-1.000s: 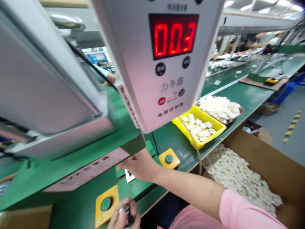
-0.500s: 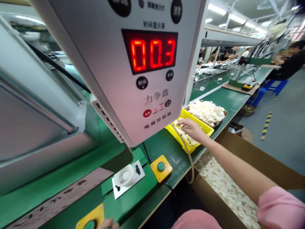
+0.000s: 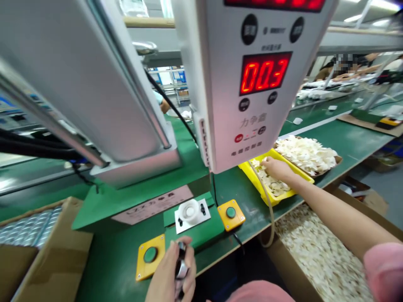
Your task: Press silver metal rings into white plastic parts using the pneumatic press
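My left hand [image 3: 173, 270] is closed around a few small shiny metal cylinders [image 3: 181, 269], at the front of the press. Just beyond it, a round white plastic fixture [image 3: 190, 210] sits on a metal plate on the green press base [image 3: 204, 233]. My right hand [image 3: 278, 170] reaches into a yellow bin [image 3: 266, 197], its fingers drawn together among thin off-white pieces [image 3: 273, 184]. Whatever its fingertips hold is too small to make out.
A control box [image 3: 252, 126] with a red display hangs over the bench. Green buttons in yellow housings [image 3: 150, 255] flank the fixture. A carton [image 3: 53, 251] of metal cylinders stands left. Beyond the bin lies a heaped tray [image 3: 338, 160]; below is a carton of pale pieces [image 3: 327, 247].
The view has swung left. My left hand has come up into view with the metal cylinders. My right hand has lowered into the pieces in the yellow bin, fingers drawn closer together.
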`<state>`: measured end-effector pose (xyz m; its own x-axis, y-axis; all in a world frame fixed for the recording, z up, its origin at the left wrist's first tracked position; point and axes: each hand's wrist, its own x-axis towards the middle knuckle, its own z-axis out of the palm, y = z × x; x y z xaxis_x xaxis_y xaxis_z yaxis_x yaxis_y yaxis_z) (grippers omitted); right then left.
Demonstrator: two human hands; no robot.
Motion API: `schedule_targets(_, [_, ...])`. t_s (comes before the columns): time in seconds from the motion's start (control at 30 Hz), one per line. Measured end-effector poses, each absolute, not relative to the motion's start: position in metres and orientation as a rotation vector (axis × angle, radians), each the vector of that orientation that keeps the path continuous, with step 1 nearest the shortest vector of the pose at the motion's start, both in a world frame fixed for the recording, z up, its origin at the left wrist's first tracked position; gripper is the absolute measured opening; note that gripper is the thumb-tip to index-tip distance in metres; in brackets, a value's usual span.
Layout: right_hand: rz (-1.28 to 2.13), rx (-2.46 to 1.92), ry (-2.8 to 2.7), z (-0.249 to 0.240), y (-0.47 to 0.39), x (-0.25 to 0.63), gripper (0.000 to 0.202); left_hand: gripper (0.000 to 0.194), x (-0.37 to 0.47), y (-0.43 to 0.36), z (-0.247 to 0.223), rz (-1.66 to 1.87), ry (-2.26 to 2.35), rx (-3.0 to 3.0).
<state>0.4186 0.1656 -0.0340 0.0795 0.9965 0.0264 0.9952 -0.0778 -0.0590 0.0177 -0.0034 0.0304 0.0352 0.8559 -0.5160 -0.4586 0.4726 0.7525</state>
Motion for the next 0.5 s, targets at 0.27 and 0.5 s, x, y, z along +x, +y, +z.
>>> schedule_targets(0.27, [-0.128, -2.070, -1.892, -0.014, 0.152, 0.413, 0.040, 0.010, 0.032, 0.056, 0.053, 1.182, 0.847, 0.326])
schedule_targets(0.5, [-0.008, -1.753, -1.949, 0.006, 0.107, 0.367, 0.035, 0.013, 0.036, 0.070, 0.074, 1.123, 0.748, 0.329])
